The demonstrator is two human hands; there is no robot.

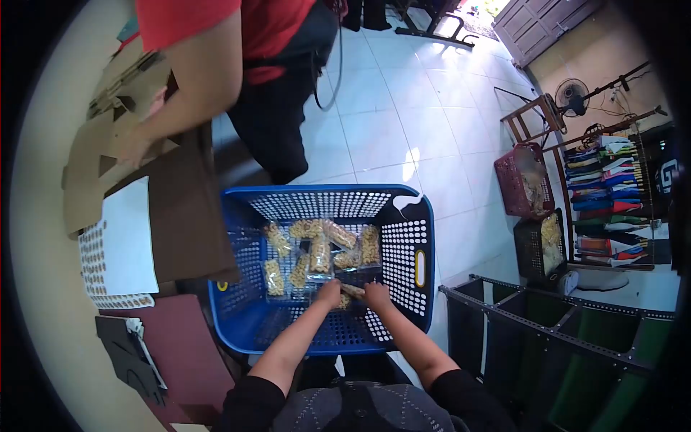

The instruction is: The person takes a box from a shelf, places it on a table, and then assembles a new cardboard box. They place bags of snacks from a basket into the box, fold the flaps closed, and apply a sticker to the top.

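Note:
A big blue plastic basket [324, 189] with perforated walls stands in front of me. Several clear bags of light-brown snacks [319, 255] lie on its bottom, mostly toward the far side. Both my hands reach over the near part of the basket. My left hand [330, 293] and my right hand [376, 294] are closed on the two ends of one snack bag [353, 291], held between them. Another bag lies partly hidden just beneath it.
At the upper left a person in a red shirt [194, 21] reaches over cardboard [86, 173] on a brown table [180, 216]. Sticker sheets [129, 237] lie there. A metal rack [554, 327], crates [524, 180] and hanging clothes [604, 194] stand right.

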